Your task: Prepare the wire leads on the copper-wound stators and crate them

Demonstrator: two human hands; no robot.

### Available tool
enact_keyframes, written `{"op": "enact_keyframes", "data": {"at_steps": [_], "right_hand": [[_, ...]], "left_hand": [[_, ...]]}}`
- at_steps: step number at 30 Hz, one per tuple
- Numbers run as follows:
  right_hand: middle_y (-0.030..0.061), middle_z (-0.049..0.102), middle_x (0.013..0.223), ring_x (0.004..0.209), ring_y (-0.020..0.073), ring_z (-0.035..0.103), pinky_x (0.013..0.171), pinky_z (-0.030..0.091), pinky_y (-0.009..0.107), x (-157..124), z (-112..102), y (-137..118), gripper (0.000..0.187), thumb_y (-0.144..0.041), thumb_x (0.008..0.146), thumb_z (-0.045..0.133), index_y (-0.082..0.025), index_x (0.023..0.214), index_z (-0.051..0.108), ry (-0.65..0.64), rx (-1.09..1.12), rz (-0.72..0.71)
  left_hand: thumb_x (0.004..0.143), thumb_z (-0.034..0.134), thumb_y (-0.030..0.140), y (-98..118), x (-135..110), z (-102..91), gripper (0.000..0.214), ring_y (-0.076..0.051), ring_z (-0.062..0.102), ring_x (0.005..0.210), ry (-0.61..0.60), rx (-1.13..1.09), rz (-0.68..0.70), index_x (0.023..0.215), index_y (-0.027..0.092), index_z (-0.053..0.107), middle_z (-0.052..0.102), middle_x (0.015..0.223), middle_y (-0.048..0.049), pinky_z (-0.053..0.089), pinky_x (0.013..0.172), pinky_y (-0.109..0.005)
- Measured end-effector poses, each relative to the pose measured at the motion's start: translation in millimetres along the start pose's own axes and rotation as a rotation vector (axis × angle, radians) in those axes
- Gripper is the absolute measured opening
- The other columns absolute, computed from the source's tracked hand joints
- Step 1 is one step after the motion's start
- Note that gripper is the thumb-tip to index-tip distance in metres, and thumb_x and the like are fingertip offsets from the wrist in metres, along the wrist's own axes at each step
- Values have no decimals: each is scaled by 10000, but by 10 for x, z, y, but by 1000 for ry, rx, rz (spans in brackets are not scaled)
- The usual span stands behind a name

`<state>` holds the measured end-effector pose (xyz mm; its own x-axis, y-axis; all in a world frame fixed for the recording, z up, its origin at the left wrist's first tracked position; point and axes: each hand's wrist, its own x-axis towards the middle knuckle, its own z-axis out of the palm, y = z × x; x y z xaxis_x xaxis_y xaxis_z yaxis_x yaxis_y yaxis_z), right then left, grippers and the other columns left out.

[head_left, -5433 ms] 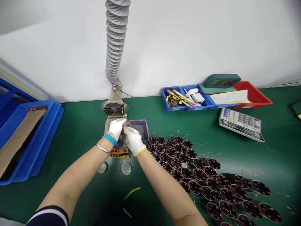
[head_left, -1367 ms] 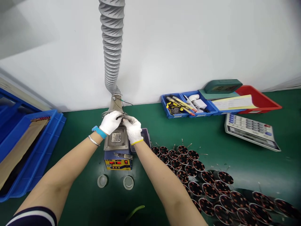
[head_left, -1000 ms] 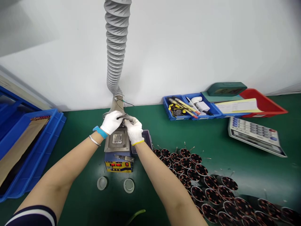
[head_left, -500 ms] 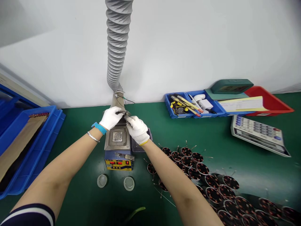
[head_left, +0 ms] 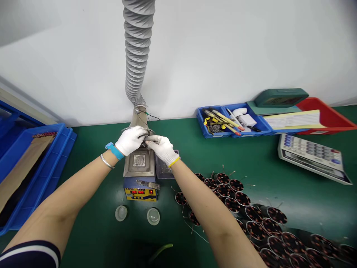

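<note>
My left hand (head_left: 131,140), in a white glove with a blue wristband, and my right hand (head_left: 162,148), also gloved in white, meet above the back of a solder pot (head_left: 129,172). The fingers of both are closed around a small dark part (head_left: 144,141), mostly covered by the gloves, so its kind cannot be told. Just in front of them lies the pot's square silvery solder surface (head_left: 139,160). Across the pot's front edge rests a flat metal scraper (head_left: 149,184), above the yellow panel with red digits. A grey tray (head_left: 164,170) adjoins the pot's right side, partly behind my right hand.
A ribbed fume hose (head_left: 136,56) comes down behind the pot. Two small dishes (head_left: 153,216) stand in front. Many black cylinders with coppery ends and wire leads (head_left: 253,214) crowd the right. Blue trays (head_left: 52,167) are left; pen bins (head_left: 212,136) and a calculator (head_left: 312,156) lie right.
Both hands have come slightly nearer to the pot and closer together, with the dark part between them. The view has shifted a little; the pot and cylinders stay put.
</note>
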<state>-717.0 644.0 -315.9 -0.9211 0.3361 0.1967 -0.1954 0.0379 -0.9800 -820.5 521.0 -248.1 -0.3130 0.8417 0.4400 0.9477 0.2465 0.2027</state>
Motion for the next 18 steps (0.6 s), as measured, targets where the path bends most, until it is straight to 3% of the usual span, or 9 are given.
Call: {"op": "enact_keyframes", "data": {"at_steps": [3, 6, 9, 11, 14, 16, 18], "right_hand": [[59, 717, 833, 737, 164, 653, 702, 549, 302, 3, -12, -16, 280, -336, 772, 577, -135, 927, 697, -45, 10, 10], [59, 702, 978, 908, 180, 651, 871, 522, 332, -50, -57, -68, 260, -220, 761, 568, -162, 983, 690, -28, -55, -25], [47, 653, 1109, 1035, 196, 613, 958, 479, 338, -137, -105, -149, 321, -163, 783, 556, -219, 1075, 676, 33, -406, -143], [37, 647, 1127, 1023, 206, 617, 898, 503, 320, -182, -116, -200, 314, -198, 831, 548, -265, 1111, 674, 42, -680, -178], [34, 665, 1094, 942, 211, 637, 795, 515, 301, -195, -103, -224, 279, -266, 873, 541, -300, 1105, 692, 28, -877, -150], [42, 670, 1077, 941, 212, 635, 809, 507, 306, -170, -90, -194, 268, -272, 873, 540, -290, 1085, 702, 33, -833, -173], [51, 674, 1044, 972, 205, 629, 869, 496, 314, -129, -81, -136, 241, -266, 857, 545, -250, 1029, 713, 51, -601, -192]], "left_hand": [[798, 546, 133, -10, -7, 7, 200, -199, 683, 880, 9, 17, 6, 895, 205, 706, 731, 959, -41, 555, 806, -334], [803, 535, 126, -1, -18, 6, 210, -191, 683, 891, 28, 24, -19, 897, 207, 705, 732, 971, -39, 555, 814, -323], [809, 532, 128, 21, -21, -5, 214, -182, 683, 911, 37, 17, -47, 903, 206, 708, 733, 980, -38, 553, 833, -308], [813, 535, 134, 35, -19, -14, 210, -179, 685, 912, 36, 10, -63, 902, 208, 710, 734, 980, -34, 554, 835, -305], [814, 545, 138, 47, -21, -20, 196, -177, 688, 900, 36, 3, -74, 888, 212, 710, 736, 974, -30, 557, 831, -308], [813, 548, 131, 47, -28, -19, 191, -179, 686, 902, 40, -1, -67, 887, 207, 706, 736, 975, -34, 556, 835, -313], [811, 543, 120, 41, -36, -15, 195, -180, 683, 911, 44, -6, -51, 895, 201, 699, 734, 985, -41, 554, 838, -319]]}}
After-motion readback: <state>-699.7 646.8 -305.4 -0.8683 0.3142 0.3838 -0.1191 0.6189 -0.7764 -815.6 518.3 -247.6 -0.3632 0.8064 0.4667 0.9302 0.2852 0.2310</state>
